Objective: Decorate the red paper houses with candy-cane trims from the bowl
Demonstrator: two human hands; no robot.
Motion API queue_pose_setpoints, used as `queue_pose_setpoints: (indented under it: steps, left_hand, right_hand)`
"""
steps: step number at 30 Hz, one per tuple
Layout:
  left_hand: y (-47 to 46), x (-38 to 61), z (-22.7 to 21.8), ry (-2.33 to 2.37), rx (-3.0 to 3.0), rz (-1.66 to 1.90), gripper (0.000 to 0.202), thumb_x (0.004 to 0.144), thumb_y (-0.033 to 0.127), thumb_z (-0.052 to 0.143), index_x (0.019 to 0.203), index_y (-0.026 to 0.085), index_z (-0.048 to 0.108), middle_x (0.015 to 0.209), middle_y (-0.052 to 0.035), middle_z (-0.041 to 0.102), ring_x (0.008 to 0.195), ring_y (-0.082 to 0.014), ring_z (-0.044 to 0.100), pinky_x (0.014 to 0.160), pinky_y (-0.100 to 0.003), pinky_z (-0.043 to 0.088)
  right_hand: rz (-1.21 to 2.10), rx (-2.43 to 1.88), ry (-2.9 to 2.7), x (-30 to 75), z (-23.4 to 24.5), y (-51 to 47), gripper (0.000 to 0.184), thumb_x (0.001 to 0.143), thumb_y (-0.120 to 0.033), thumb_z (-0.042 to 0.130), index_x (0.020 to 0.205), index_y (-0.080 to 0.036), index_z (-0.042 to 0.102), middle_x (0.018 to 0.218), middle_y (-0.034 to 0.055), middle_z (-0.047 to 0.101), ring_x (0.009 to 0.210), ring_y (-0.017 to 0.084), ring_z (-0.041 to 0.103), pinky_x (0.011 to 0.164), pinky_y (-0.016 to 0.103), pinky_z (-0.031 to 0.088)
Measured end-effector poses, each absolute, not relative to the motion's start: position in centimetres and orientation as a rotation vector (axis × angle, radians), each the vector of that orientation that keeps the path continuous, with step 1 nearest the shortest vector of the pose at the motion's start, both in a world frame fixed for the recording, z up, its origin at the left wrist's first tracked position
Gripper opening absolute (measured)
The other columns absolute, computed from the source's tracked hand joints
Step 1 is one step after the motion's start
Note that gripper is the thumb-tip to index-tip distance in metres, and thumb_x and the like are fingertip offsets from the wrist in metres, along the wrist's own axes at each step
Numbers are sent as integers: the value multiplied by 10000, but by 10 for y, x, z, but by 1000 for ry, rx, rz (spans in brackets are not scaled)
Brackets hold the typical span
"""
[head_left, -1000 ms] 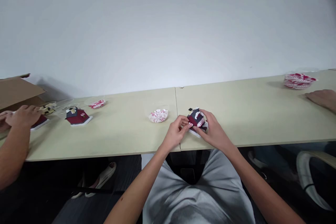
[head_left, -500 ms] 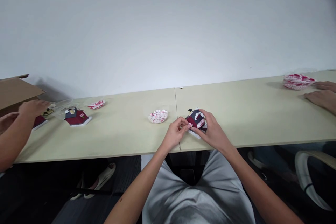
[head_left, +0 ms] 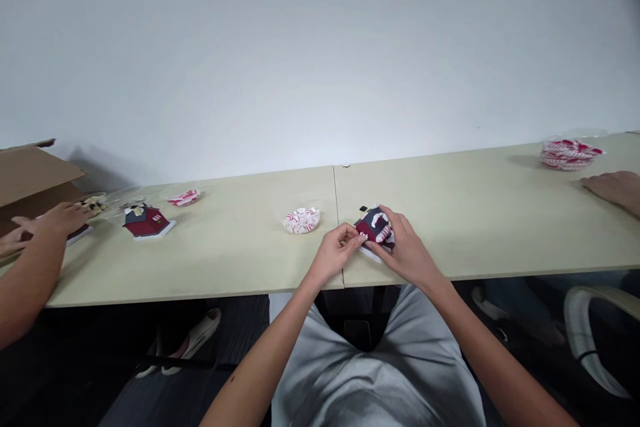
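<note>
Just left of my grip, a pile of red-and-white trim pieces (head_left: 301, 220) lay on the table (head_left: 225, 267), while my right hand (head_left: 403, 243) clasped the miniature craft house (head_left: 373, 223) and my left hand (head_left: 335, 253) pinched its front with pressed-together fingertips (head_left: 361, 237).

No writing can be read anywhere (the small craft house (head_left: 373, 223) included).

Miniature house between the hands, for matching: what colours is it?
Navy roof, dark red walls, white trim on the miniature house, shown in the head view.
</note>
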State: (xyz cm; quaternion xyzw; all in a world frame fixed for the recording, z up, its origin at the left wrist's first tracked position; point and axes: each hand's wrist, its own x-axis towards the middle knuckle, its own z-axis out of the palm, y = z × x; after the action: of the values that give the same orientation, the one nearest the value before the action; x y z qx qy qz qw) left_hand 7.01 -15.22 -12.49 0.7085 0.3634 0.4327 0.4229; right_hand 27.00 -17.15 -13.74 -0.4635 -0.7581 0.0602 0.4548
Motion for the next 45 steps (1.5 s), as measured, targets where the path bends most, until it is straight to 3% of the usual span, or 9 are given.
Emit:
queue_pose_setpoints:
  steps: [7, 16, 35, 40, 43, 45]
  left_hand:
    - [-153, 69, -123, 867, 1658, 1068, 347, 862, 489, 711, 841, 149, 641, 809, -9, 626, 749, -124, 541, 719, -242, 407]
    - [-153, 68, -117, 908, 1428, 942, 435, 743, 553, 796, 809, 141, 675, 710, -20, 627, 606, -91, 495, 512, -210, 277]
    - [-151, 70, -118, 843, 1477, 855, 475, 802, 602, 721, 776, 129, 679, 733, -58, 675, 599, -98, 515, 500, -220, 284]
    - [-152, 71, -124, 935, 1586, 954, 451, 834, 588, 696, 764, 149, 618, 691, -7, 603, 604, -102, 492, 559, -235, 333]
    - [-158, 72, -125, 1089, 1722, 1196, 452, 750, 527, 811, 939, 167, 611, 814, -5, 606, 729, -132, 547, 668, -252, 419]
    - [-165, 70, -121, 1112, 1799, 1304, 654, 708, 485, 859, 1217, 195, 568, 1092, -76, 637, 943, -197, 599, 742, -276, 467]
  right_hand:
    - [135, -1136, -1873, 270, -136, -173, 730, 921, -497, 623, 1539, -272, 305, 1387, 147, 539, 1285, 327, 531, 1069, 528, 481]
    - [113, -1120, -1895, 270, -137, -173, 722, 941, -487, 598, 1552, -264, 284, 1424, 156, 523, 1324, 326, 511, 1087, 536, 472]
    - [113, -1072, -1913, 273, -141, -169, 642, 942, -472, 608, 1520, -298, 389, 1380, 141, 539, 1286, 316, 528, 1064, 534, 491]
    - [190, -1049, -1905, 277, -138, -169, 608, 942, -468, 614, 1493, -299, 420, 1396, 130, 548, 1303, 305, 529, 1093, 526, 474]
    - [323, -966, -1895, 281, -139, -171, 591, 940, -449, 626, 1477, -304, 429, 1451, 113, 533, 1354, 291, 507, 1132, 521, 448]
    - [418, -902, -1876, 281, -140, -174, 609, 944, -434, 624, 1496, -308, 402, 1504, 104, 505, 1387, 285, 491, 1144, 521, 444]
